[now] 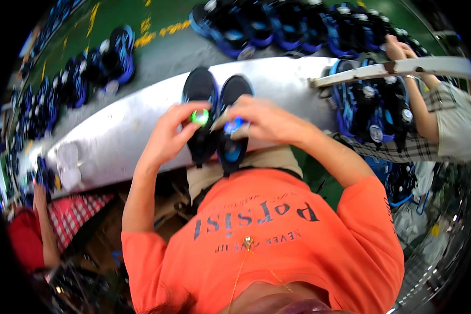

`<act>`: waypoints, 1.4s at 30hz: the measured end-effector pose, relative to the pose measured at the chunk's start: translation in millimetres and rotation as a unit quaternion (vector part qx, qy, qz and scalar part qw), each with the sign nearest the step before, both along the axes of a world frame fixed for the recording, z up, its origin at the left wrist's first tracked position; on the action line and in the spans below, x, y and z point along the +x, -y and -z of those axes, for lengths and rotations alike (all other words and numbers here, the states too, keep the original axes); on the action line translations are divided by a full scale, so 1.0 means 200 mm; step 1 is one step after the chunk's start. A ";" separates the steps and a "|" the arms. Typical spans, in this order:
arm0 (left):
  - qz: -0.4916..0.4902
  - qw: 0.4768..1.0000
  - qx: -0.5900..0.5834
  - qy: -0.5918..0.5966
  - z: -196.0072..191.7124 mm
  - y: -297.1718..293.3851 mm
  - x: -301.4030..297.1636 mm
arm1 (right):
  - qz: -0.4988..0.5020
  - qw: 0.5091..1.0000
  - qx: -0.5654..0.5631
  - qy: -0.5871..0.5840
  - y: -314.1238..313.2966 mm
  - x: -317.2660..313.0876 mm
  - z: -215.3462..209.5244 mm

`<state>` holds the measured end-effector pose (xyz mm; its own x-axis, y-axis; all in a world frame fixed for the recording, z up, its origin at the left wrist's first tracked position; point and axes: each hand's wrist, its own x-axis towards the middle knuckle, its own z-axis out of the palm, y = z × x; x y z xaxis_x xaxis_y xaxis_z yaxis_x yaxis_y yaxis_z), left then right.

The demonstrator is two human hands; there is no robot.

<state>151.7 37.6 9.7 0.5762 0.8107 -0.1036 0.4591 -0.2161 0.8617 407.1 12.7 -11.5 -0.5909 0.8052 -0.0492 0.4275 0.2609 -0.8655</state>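
Two black shoes with blue and purple trim lie side by side on the metal bench, toes pointing away from me: a left shoe point(200, 86) and a right shoe point(236, 86). Over the left one, the thumb and fingers of my left hand point(167, 133) are closed around a round, knob-like piece glowing green point(199, 116). My right hand point(269, 121), slightly blurred, has its fingers around a similar round piece glowing blue point(234, 125) on the other shoe. Whether the round pieces are fixed to the shoes is hard to tell.
The long silvery bench point(118, 128) runs left to right before me. Rows of similar shoes point(285, 23) stand beyond it. A white metal bar point(429, 66) crosses at right above more shoes point(370, 102). Co-workers sit on both sides, one in a red sleeve point(26, 235).
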 end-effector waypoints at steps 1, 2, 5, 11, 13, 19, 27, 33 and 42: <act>-0.010 0.999 0.022 -0.037 -0.03 0.03 0.05 | 0.036 0.999 0.030 0.012 0.02 -0.01 0.07; -0.073 0.983 0.169 0.007 -0.02 0.08 0.08 | 0.088 0.991 0.049 0.091 0.04 -0.05 -0.01; -0.159 0.983 0.087 0.035 -0.07 0.27 0.09 | 0.056 0.997 0.047 0.030 0.04 0.00 -0.03; -0.218 0.852 -0.445 0.169 0.07 0.44 0.25 | 0.061 0.993 0.064 0.074 0.06 0.00 0.03; -0.252 0.819 -0.465 0.221 0.08 0.45 0.30 | 0.022 0.997 0.018 0.067 0.04 0.02 -0.01; -0.285 0.791 -0.453 0.297 0.15 0.48 0.37 | 0.049 0.997 0.034 0.048 0.05 0.02 0.03; -0.287 0.785 -0.461 0.299 0.15 0.48 0.38 | 0.028 0.999 0.017 0.012 0.04 0.03 0.03; -0.281 0.775 -0.470 0.315 0.14 0.48 0.39 | 0.094 0.994 0.058 0.016 0.10 0.01 0.07; -0.287 0.770 -0.478 0.309 0.13 0.48 0.41 | 0.128 0.991 0.015 0.029 0.14 0.01 0.06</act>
